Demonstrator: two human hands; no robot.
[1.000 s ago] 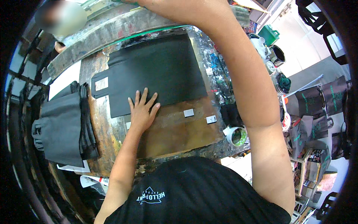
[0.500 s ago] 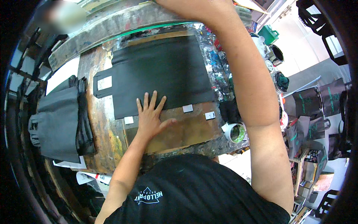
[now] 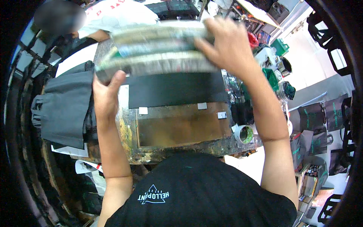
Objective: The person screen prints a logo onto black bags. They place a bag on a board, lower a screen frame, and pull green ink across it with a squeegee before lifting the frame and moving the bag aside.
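A wooden-sided screen printing frame (image 3: 166, 63), smeared by motion, is tilted above the far part of a flat black bag (image 3: 176, 90). My left hand (image 3: 107, 97) is closed on the frame's near left corner, thumb on top. Over the frame's right end lies my right hand (image 3: 230, 47), thumb along the inner side and fingers curled over the edge, blurred. The bag lies on the worktable, its far half hidden by the frame. Small white tabs (image 3: 202, 106) sit along the bag's near edge.
Black bags are stacked (image 3: 66, 108) on the left. A white tub (image 3: 244, 134) with green residue stands at the table's right edge, with jars (image 3: 285, 90) beyond. Across the table is another person in a white shirt (image 3: 117, 15). Printed dark bags (image 3: 312, 115) lie at right.
My left hand has left the bag and taken the frame's left corner. The frame has come down toward me over the bag, and my right hand has come nearer with it.
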